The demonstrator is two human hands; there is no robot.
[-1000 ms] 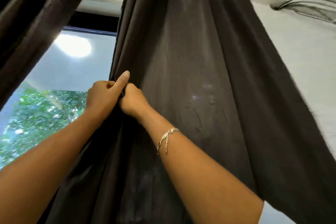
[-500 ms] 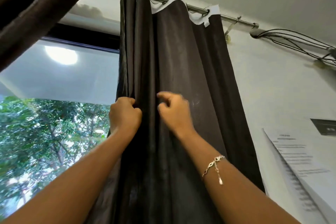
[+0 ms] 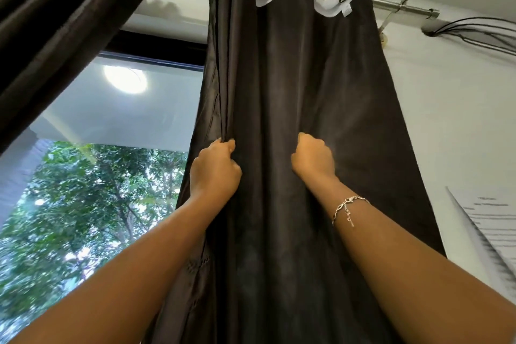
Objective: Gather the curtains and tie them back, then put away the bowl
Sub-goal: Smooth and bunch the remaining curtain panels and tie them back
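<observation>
A dark brown curtain point(image 3: 312, 86) hangs from a metal rod point(image 3: 391, 4) at the right side of the window. My left hand point(image 3: 215, 170) grips the bunched folds at the curtain's left edge. About a hand's width to the right, my right hand point(image 3: 314, 159) is curled into the flat part of the fabric and pinches it. A second dark curtain point(image 3: 55, 22) hangs at the upper left. No bowl is in view.
The window point(image 3: 97, 148) shows trees and a reflected ceiling lamp. Black cables point(image 3: 474, 31) run along the white wall at the upper right. A printed sheet of paper point(image 3: 485, 234) hangs on the wall at the right.
My right hand has moved to the right, away from my left hand, and taken a new hold further along the fabric. The view has tilted up toward the rod.
</observation>
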